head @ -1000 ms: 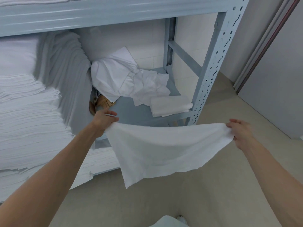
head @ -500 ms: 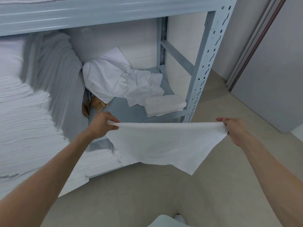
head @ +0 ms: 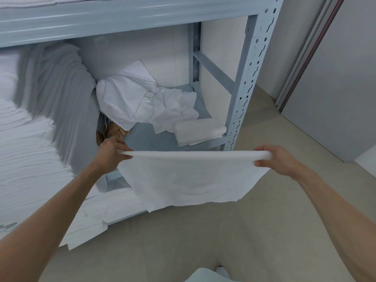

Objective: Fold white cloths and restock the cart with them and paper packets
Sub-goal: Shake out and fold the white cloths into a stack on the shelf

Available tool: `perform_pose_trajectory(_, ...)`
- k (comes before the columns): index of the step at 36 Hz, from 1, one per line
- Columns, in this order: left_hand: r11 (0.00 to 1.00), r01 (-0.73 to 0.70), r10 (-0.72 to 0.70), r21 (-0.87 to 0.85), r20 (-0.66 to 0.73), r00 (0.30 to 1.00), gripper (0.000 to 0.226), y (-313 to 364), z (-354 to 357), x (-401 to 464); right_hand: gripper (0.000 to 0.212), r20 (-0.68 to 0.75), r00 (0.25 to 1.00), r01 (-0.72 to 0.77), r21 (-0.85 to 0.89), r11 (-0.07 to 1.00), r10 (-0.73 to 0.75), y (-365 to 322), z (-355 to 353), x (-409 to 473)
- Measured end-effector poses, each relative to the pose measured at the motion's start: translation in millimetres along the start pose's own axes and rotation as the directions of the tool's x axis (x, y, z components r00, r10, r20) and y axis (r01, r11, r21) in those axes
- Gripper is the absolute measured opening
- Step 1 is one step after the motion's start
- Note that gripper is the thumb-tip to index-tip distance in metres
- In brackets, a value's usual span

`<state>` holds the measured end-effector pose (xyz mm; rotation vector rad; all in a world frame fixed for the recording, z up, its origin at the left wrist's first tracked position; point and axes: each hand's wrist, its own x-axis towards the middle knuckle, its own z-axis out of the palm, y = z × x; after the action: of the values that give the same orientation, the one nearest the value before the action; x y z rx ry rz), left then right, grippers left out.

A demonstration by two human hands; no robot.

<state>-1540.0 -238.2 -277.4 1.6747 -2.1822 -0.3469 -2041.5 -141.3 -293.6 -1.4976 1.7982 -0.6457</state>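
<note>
The left hand point(head: 110, 154) at nine o'clock and the right hand point(head: 278, 159) at three pinch the white cloth point(head: 189, 178) by its top corners, long edge taut between them, body hanging toward six.

Bright, even, soft light; faint shadows; wide-angle bending and blur at edges.

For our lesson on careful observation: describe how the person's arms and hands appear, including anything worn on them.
Both forearms are bare right down into the bottom corners of the frame, with no sleeve in sight. The left hand and right hand wear no gloves, and no watch, ring or bracelet shows. Nails look short and unpainted.
</note>
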Motion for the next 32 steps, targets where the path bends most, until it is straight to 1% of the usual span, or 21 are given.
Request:
perform_pose_trajectory(3, 0.996, 0.042, -0.042, -0.077, 0.004, 0.999, 0.016, -2.2, 0.3, -0.6, 0.022, -0.014, 1.0, 0.011, -0.051, 0.999, -0.012, 5.8, -0.5, 0.0)
perform_pose_trajectory(5, 0.984, 0.097, -0.096, -0.152, 0.019, 0.995, 0.018, -4.9, 0.7, -1.7, 0.018, -0.024, 1.0, 0.013, -0.083, 0.996, -0.016, 9.4, -0.9, -0.9)
perform_pose_trajectory(6, 0.979, 0.12, -0.117, -0.162, 0.028, 0.993, 0.019, -6.2, 1.3, -2.1, 0.017, -0.028, 0.999, 0.022, -0.1, 0.995, -0.025, 11.0, -1.4, -2.1)
perform_pose_trajectory(8, 0.978, 0.169, -0.164, -0.127, 0.046, 0.985, 0.02, -9.0, 0.8, -3.7, 0.014, -0.053, 0.998, 0.038, -0.13, 0.991, -0.045, 12.9, -2.0, -3.9)
perform_pose_trajectory(10, 0.97, 0.201, -0.194, -0.135, 0.063, 0.979, 0.018, -10.0, -0.3, -6.0, 0.002, -0.076, 0.997, 0.016, -0.168, 0.986, -0.029, 16.5, -4.1, -4.9)
perform_pose_trajectory(12, 0.948, 0.234, -0.221, -0.216, 0.082, 0.972, 0.016, -11.0, -0.8, -9.3, 0.023, -0.061, 0.998, -0.021, -0.183, 0.983, 0.01, 21.8, -5.6, -5.8)
perform_pose_trajectory(14, 0.926, 0.248, -0.235, -0.284, 0.079, 0.969, 0.013, -10.6, -1.6, -11.8, 0.034, -0.068, 0.997, -0.051, -0.188, 0.981, 0.039, 26.1, -5.4, -7.5)
perform_pose_trajectory(18, 0.854, 0.3, -0.31, -0.425, 0.047, 0.949, 0.003, -4.4, -6.4, -8.9, 0.044, -0.121, 0.991, -0.068, -0.12, 0.99, 0.053, 31.2, -1.0, -9.2)
perform_pose_trajectory(21, 0.8, 0.317, -0.368, -0.51, 0.002, 0.93, 0.008, -4.4, -10.9, -6.1, 0.038, -0.144, 0.989, -0.046, -0.093, 0.995, 0.032, 29.1, 2.6, -9.2)
perform_pose_trajectory(23, 0.746, 0.334, -0.413, -0.576, -0.006, 0.911, 0.016, -5.6, -13.7, -5.6, 0.029, -0.166, 0.986, -0.031, -0.027, 0.999, 0.026, 28.4, 3.9, -9.0)
perform_pose_trajectory(25, 0.694, 0.361, -0.453, -0.623, 0.011, 0.891, 0.022, -6.1, -12.8, -6.2, 0.021, -0.167, 0.984, -0.047, 0.112, 0.993, 0.065, 28.3, 5.6, -11.0)
perform_pose_trajectory(26, 0.661, 0.377, -0.476, -0.649, 0.026, 0.879, 0.023, -5.8, -11.7, -6.6, 0.022, -0.161, 0.983, -0.06, 0.197, 0.979, 0.092, 27.7, 7.7, -12.0)
perform_pose_trajectory(28, 0.568, 0.407, -0.511, -0.715, 0.082, 0.856, 0.022, -3.3, -10.6, -7.3, 0.028, -0.167, 0.976, -0.069, 0.372, 0.926, 0.14, 25.1, 11.5, -11.8)
perform_pose_trajectory(30, 0.486, 0.411, -0.491, -0.772, 0.148, 0.859, 0.021, -0.3, -11.2, -8.2, 0.027, -0.199, 0.964, -0.047, 0.523, 0.851, 0.175, 21.5, 13.7, -11.0)
perform_pose_trajectory(32, 0.464, 0.407, -0.451, -0.787, 0.185, 0.873, 0.021, 0.7, -13.5, -8.4, 0.022, -0.207, 0.953, -0.036, 0.647, 0.761, 0.222, 18.5, 14.3, -9.4)
